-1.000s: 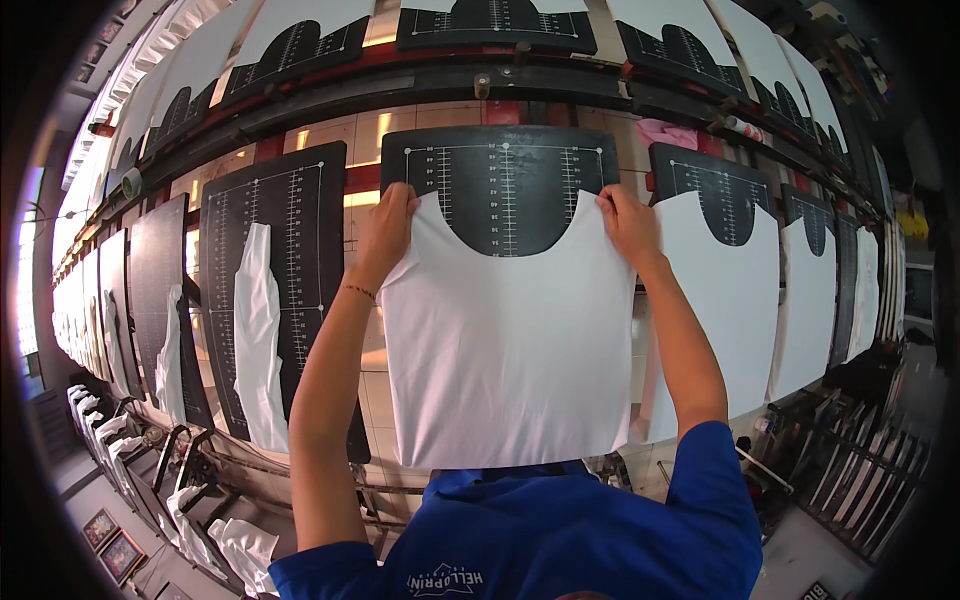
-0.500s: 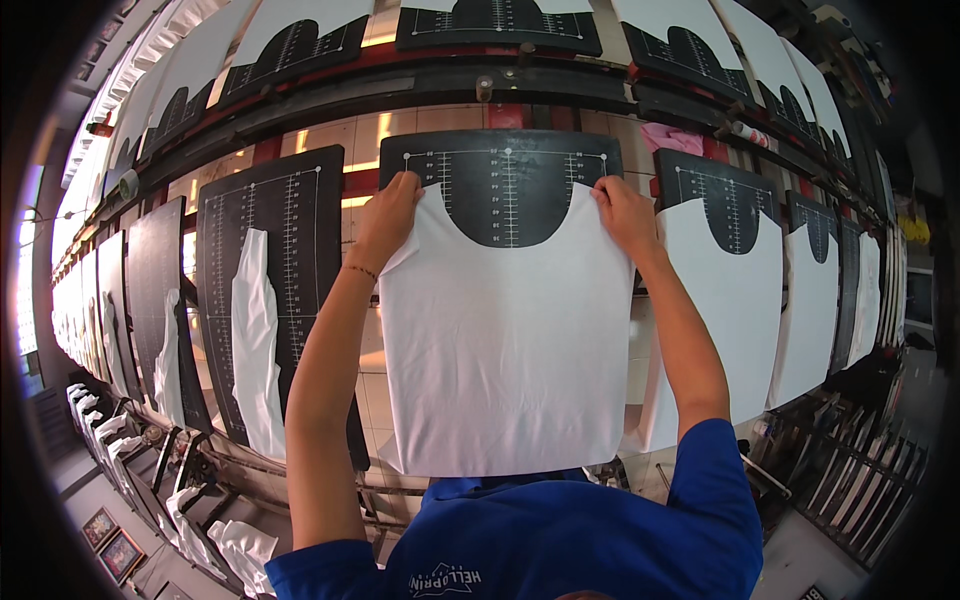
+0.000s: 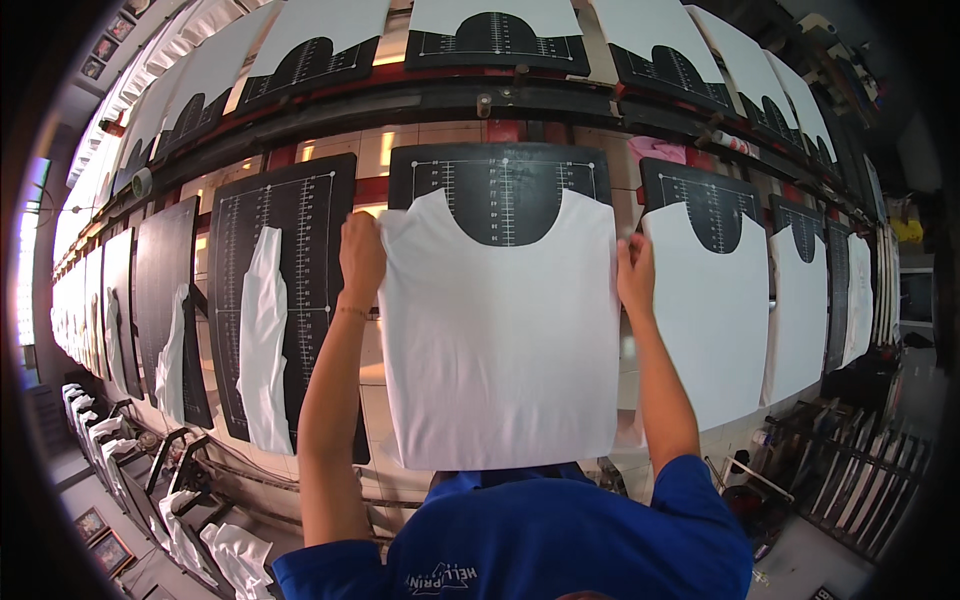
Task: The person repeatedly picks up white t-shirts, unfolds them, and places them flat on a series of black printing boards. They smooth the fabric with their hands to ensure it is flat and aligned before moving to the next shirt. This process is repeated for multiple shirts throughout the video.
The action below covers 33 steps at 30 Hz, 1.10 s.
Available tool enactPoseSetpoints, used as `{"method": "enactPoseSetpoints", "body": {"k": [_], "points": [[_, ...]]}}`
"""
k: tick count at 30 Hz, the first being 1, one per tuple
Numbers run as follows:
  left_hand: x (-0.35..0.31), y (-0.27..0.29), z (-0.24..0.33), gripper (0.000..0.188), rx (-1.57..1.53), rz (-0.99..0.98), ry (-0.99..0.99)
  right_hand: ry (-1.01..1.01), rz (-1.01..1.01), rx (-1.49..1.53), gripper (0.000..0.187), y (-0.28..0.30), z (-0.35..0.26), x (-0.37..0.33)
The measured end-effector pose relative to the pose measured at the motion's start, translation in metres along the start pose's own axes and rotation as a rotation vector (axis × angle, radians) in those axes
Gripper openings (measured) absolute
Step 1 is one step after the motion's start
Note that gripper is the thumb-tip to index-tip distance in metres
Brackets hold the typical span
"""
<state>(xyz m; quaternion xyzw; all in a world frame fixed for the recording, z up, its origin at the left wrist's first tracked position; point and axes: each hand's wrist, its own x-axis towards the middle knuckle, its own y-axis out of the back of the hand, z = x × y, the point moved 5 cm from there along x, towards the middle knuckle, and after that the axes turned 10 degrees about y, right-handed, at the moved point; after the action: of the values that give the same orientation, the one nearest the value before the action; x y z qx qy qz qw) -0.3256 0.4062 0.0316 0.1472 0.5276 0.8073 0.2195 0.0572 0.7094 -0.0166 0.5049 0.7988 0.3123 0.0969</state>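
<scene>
A white fabric panel with a rounded neck cutout lies over a black board marked with white ruler lines. The board's upper end shows through the neck opening and above the shoulders. My left hand is closed at the panel's upper left edge, its fingers curled against the cloth; the fingertips are partly hidden. At the right edge, somewhat lower, my right hand is beside the cloth, thumb and fingers slightly apart, with no fabric visible between them. Faint creases run down the panel's middle.
On the left, another black board carries a narrow folded white cloth. A board to the right bears a similar white panel. Beyond a dark rail stands a facing row of covered boards. Pink cloth lies near the rail.
Both hands have come down from the panel's shoulder tips to its side edges. The right hand has let go of the shoulder tip. Both shoulder tips now lie on the board.
</scene>
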Motion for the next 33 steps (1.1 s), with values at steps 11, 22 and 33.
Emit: {"method": "enactPoseSetpoints", "body": {"k": [11, 22, 33], "points": [[-0.199, -0.075, -0.130, 0.055, -1.115, -0.745, 0.787, -0.648, -0.347, 0.752, 0.049, 0.054, 0.033, -0.186], [-0.192, 0.034, -0.107, 0.021, -0.601, -0.354, 0.445, -0.341, -0.063, 0.229, 0.026, 0.102, 0.009, -0.166], [-0.257, -0.010, -0.105, 0.043, -0.707, -0.005, 0.268, -0.229, -0.026, 0.315, 0.052, 0.073, 0.038, -0.224]]}}
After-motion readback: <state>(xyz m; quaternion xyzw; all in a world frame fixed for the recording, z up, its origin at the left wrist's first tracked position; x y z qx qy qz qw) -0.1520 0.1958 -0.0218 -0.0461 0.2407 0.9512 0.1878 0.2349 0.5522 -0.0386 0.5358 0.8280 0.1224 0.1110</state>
